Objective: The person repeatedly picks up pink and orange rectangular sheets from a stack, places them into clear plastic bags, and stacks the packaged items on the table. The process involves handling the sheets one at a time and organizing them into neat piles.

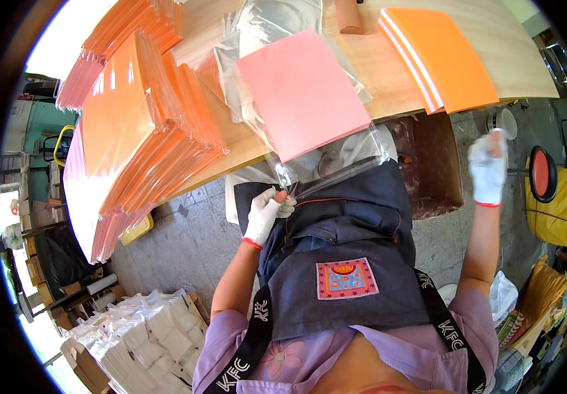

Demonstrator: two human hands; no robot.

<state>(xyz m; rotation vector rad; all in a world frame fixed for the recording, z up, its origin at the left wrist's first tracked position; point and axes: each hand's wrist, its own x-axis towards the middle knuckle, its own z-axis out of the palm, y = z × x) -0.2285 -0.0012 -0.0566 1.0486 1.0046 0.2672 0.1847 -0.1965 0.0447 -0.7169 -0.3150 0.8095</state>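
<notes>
A pink paper sheet or thin stack (306, 95) lies over the table's near edge, with a clear plastic bag (342, 167) around or under its lower end; I cannot tell how far it sits inside. My left hand (270, 211), in a white glove with bare fingertips, pinches the bag's edge above my lap. Out to the right, past the table's front edge, my right hand (488, 169) is raised in a similar glove. Its fingers are blurred, and nothing shows in it. More clear plastic bags (277, 20) lie beneath and beyond the pink paper.
Piles of orange and pink sheets in clear wrap (126, 111) fill the wooden table's left side. An orange stack with pink and white layers (444, 59) lies at the right. Below stand a brown bin (431, 171), a red round-topped post (543, 174) and bundled white packs (142, 341).
</notes>
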